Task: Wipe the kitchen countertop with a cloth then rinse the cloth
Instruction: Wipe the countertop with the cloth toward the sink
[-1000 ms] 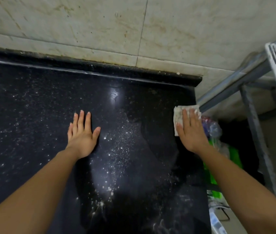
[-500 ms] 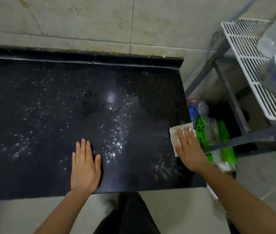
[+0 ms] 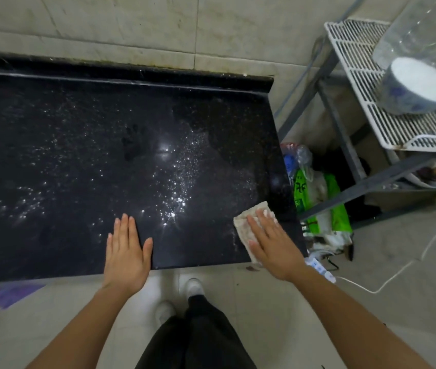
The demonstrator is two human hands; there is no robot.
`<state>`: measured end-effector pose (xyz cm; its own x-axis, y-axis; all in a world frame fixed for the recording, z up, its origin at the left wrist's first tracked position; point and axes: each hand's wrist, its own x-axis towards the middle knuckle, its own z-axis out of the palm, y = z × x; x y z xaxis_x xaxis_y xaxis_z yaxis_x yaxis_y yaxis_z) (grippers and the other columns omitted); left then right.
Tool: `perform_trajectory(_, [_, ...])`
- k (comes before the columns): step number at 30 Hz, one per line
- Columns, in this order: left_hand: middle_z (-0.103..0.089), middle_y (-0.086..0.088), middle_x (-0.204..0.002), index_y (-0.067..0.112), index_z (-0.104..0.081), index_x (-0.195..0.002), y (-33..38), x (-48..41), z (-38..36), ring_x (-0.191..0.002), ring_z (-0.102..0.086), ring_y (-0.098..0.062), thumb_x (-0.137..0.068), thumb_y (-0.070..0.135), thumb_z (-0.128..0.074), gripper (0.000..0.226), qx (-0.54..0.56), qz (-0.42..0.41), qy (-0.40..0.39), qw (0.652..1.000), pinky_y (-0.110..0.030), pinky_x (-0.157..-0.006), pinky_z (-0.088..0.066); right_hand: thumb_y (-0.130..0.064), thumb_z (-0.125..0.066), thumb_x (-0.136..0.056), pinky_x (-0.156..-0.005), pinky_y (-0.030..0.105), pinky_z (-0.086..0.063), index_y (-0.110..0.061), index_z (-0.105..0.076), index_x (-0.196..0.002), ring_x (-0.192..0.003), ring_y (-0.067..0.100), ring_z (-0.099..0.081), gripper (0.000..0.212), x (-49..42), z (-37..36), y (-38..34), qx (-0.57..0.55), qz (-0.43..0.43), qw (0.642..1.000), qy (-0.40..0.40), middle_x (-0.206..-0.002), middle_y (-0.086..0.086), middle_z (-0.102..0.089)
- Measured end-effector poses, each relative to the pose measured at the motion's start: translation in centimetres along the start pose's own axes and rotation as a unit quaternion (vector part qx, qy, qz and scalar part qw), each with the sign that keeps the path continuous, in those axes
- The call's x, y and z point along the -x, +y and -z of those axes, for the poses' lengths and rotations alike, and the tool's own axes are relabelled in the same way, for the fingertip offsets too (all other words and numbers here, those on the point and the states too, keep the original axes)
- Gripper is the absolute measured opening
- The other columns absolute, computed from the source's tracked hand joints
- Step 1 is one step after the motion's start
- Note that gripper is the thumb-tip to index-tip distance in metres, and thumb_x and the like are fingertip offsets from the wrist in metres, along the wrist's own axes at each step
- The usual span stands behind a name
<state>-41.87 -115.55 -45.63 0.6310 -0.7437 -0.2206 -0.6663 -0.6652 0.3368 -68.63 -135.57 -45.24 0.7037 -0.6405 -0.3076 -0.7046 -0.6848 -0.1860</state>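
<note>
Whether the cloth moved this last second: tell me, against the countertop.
Yes. The cloth under the right hand slid along the right edge of the countertop to its front corner, away from the wall.

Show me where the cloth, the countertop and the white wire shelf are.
cloth (image 3: 241, 221): head view, on its uncovered left corner.
countertop (image 3: 78, 155): head view, on the wet black surface.
wire shelf (image 3: 355, 75): head view, on its white grid.

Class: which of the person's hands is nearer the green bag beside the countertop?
Right. The right hand presses the cloth near the countertop edge beside the green bag; the left hand lies flat farther left.
</note>
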Motion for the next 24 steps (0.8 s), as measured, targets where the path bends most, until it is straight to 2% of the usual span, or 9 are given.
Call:
perform_trajectory(1, [0.006,-0.008,-0.158,0.004,-0.001,-0.149,0.1,0.0,0.1,-0.145,0.013,-0.019,-0.097,0.042,-0.018,0.067,0.000,0.001,-0.003,1.000,-0.034,-0.116,0.008,-0.067,0.024,-0.079,-0.117,0.034,0.011,-0.022,0.010,-0.147,-0.142,0.023,0.022,0.083,-0.1,0.3,1.3,0.007,-0.016,1.000,0.008,-0.157,0.009,0.013])
perform_trajectory(3, [0.008,-0.008,-0.158,0.004,0.001,-0.149,0.2,0.0,0.2,-0.144,0.014,-0.019,-0.098,0.041,-0.019,0.066,-0.003,0.005,-0.007,1.000,-0.034,-0.116,0.009,-0.066,0.024,-0.079,-0.117,0.038,0.009,-0.011,0.002,-0.149,-0.144,0.031,0.013,0.092,-0.2,0.5,2.5,-0.013,-0.100,0.994,0.040,-0.157,0.018,0.002])
perform_trajectory(6, [0.008,-0.009,-0.158,0.004,0.002,-0.149,0.3,-0.1,0.3,-0.144,0.015,-0.020,-0.099,0.040,-0.020,0.066,-0.008,0.010,-0.013,1.000,-0.035,-0.116,0.009,-0.052,0.005,-0.087,-0.116,0.044,0.007,-0.003,-0.007,-0.149,-0.144,0.040,0.003,0.080,-0.3,-0.5,-1.4,-0.066,-0.265,0.958,0.087,-0.154,0.029,-0.005])
perform_trajectory(8, [0.009,-0.009,-0.158,0.005,0.002,-0.149,0.3,-0.1,0.3,-0.144,0.016,-0.020,-0.099,0.040,-0.020,0.066,-0.010,0.014,-0.017,1.000,-0.035,-0.116,0.009,-0.045,-0.005,-0.089,-0.115,0.045,0.007,0.001,-0.010,-0.148,-0.143,0.044,-0.001,0.074,-0.5,-1.6,-5.5,-0.111,-0.325,0.934,0.104,-0.151,0.034,-0.008])
perform_trajectory(10, [0.010,-0.009,-0.158,0.005,0.003,-0.149,0.3,-0.2,0.4,-0.144,0.016,-0.020,-0.099,0.040,-0.020,0.066,-0.012,0.014,-0.021,1.000,-0.035,-0.115,0.010,-0.045,-0.004,-0.090,-0.114,0.046,0.006,0.002,-0.012,-0.147,-0.142,0.045,-0.002,0.074,-0.5,-2.3,-9.1,-0.122,-0.302,0.939,0.105,-0.149,0.037,-0.011])
perform_trajectory(12, [0.012,-0.008,-0.158,0.006,0.005,-0.149,0.3,-0.2,0.4,-0.144,0.018,-0.019,-0.099,0.041,-0.019,0.066,-0.017,0.014,-0.027,0.999,-0.034,-0.115,0.011,-0.052,0.012,-0.088,-0.112,0.043,0.013,0.000,-0.005,-0.148,-0.141,0.038,0.014,0.082,-0.2,-2.7,-11.3,-0.096,-0.239,0.961,0.097,-0.151,0.033,-0.003])
perform_trajectory(14, [0.013,-0.008,-0.158,0.007,0.006,-0.149,0.4,-0.2,0.4,-0.143,0.019,-0.018,-0.099,0.042,-0.017,0.066,-0.019,0.015,-0.034,0.999,-0.034,-0.114,0.012,-0.058,0.030,-0.078,-0.110,0.040,0.020,-0.004,0.006,-0.149,-0.136,0.030,0.029,0.093,0.2,-2.5,-11.8,-0.093,-0.196,0.973,0.078,-0.154,0.027,0.010])
perform_trajectory(18, [0.014,-0.008,-0.158,0.008,0.007,-0.149,0.2,-0.2,0.4,-0.143,0.021,-0.018,-0.098,0.044,-0.015,0.066,-0.024,0.017,-0.039,0.999,-0.035,-0.115,0.011,-0.053,0.013,-0.081,-0.111,0.040,0.022,-0.006,0.008,-0.149,-0.133,0.026,0.033,0.083,0.4,-1.1,-10.6,-0.057,-0.153,0.985,0.054,-0.155,0.022,0.013])
perform_trajectory(24, [0.012,-0.008,-0.158,0.008,0.006,-0.149,0.2,-0.3,0.3,-0.143,0.019,-0.019,-0.097,0.044,-0.015,0.067,-0.031,0.017,-0.036,0.999,-0.034,-0.114,0.012,-0.056,0.001,-0.088,-0.114,0.040,0.019,-0.009,0.009,-0.149,-0.138,0.028,0.029,0.077,0.0,-1.6,-9.3,-0.047,-0.133,0.988,0.058,-0.155,0.019,0.016])
